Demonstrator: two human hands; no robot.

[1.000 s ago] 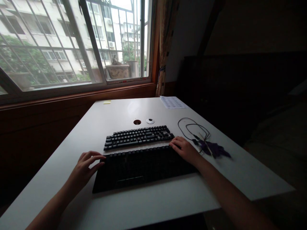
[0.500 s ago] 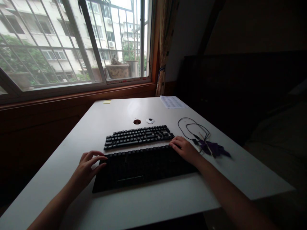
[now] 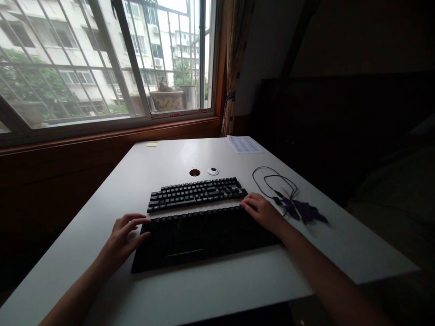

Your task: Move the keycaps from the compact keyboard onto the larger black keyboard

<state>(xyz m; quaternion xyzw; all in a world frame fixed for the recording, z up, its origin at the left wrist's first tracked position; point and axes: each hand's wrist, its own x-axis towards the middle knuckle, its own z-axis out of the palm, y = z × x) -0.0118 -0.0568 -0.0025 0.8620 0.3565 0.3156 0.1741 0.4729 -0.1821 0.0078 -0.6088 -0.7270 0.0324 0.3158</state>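
Observation:
A black keyboard (image 3: 204, 240) lies on the white table, with a row of keys along its far edge; the rest of its surface is too dark to make out. My left hand (image 3: 126, 233) is at its far left corner, thumb and index finger apart, fingertips at the edge. At the far right corner, my right hand (image 3: 260, 209) has its fingers closed over the keyboard's edge; what lies beneath the fingertips is hidden. Just beyond, rows of black keycaps (image 3: 197, 194) are laid out in keyboard order, with some gaps at the right.
To the right, a black cable (image 3: 263, 168) lies coiled beside a dark purple cloth (image 3: 307, 212) with a thin stick across it. A round hole (image 3: 195, 173) and its white cover (image 3: 213, 171) are farther back. Papers (image 3: 245, 144) and a yellow note (image 3: 152, 144) lie near the far edge.
My left index finger has straightened and shifted slightly back from the keyboard's corner. My right hand and the keyboard look nearly unmoved.

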